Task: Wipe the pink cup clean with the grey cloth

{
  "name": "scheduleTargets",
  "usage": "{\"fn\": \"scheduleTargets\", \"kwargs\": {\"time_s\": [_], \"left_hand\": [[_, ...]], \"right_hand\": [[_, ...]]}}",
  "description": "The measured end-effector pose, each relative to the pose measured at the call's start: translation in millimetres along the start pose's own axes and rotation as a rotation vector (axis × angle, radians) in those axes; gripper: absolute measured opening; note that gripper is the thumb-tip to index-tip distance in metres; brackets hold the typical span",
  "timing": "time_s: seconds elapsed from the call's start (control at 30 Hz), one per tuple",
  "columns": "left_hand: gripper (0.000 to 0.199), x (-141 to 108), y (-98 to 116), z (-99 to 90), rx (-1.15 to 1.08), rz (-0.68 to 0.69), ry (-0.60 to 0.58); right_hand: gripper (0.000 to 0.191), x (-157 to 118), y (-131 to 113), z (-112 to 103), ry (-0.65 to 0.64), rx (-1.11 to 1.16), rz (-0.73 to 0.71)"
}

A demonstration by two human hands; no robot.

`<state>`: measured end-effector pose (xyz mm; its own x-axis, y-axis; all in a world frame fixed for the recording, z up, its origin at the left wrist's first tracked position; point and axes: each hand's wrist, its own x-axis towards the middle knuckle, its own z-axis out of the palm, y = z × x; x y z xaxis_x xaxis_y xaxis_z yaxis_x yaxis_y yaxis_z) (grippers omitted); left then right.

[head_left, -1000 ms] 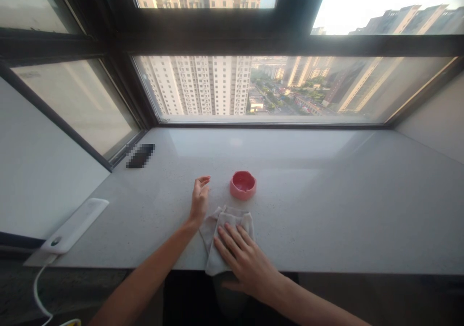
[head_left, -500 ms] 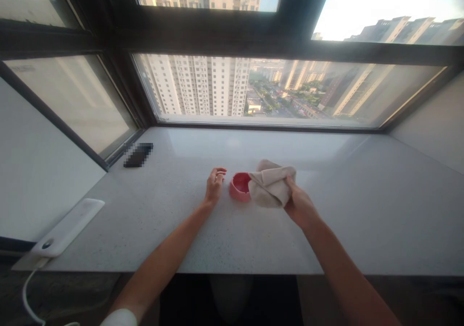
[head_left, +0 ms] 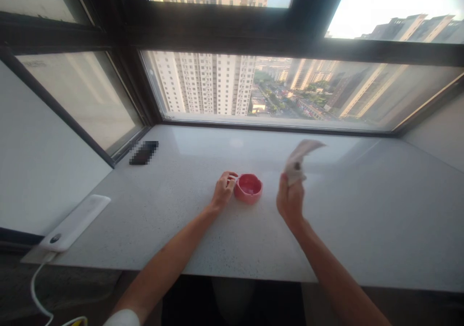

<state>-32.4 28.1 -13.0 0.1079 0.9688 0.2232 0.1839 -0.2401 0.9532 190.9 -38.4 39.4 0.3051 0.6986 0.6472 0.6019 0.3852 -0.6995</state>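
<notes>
cloth in closed right hand, pink bowl beside loosely curled left hand, white device far left

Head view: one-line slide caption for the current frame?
Right hand holds a pale cloth; left hand is beside a pink bowl on a light-coloured windowsill.

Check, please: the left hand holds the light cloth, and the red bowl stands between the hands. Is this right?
Not quite: in the head view, the right hand holds the light cloth, not the left hand. The red bowl does stand between the hands.
</notes>
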Motion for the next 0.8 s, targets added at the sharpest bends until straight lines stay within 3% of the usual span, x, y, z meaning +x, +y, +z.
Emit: {"fn": "scheduleTargets", "kwargs": {"time_s": [0.1,0.13,0.2,0.37,0.53,0.67,0.73,0.8], "left_hand": [[0.020,-1.1,-1.8,1.8,-0.019,0.034,-0.037],[0.019,-1.2,-2.6,2.4,-0.029,0.049,-0.051],[0.017,-1.2,-4.0,3.1,-0.043,0.069,-0.075],[0.019,-1.6,-3.1,1.9,-0.049,0.088,-0.096],[0.028,-2.3,2.7,2.2,0.088,0.071,-0.082],[0.029,-2.4,5.0,2.6,0.142,0.034,-0.086],[0.030,-3.9,5.4,1.3,0.126,0.028,-0.084],[0.037,-6.9,5.1,-0.1,0.071,0.080,-0.078]], "right_hand": [[0.061,-17.8,0.4,8.2,-0.512,-0.212,-0.313],[0.061,-20.5,1.7,9.1,-0.621,-0.273,-0.365],[0.062,-20.0,3.2,10.1,-0.714,-0.379,-0.423],[0.064,-5.9,-2.9,20.8,-0.761,-0.414,-0.551],[0.019,-14.4,-1.1,37.7,-0.758,-0.399,-0.517],[0.023,-22.5,7.0,41.9,-0.706,-0.360,-0.513],[0.026,-22.0,7.8,41.7,-0.642,-0.273,-0.446],[0.035,-19.1,3.4,41.3,-0.543,-0.129,-0.244]]}}
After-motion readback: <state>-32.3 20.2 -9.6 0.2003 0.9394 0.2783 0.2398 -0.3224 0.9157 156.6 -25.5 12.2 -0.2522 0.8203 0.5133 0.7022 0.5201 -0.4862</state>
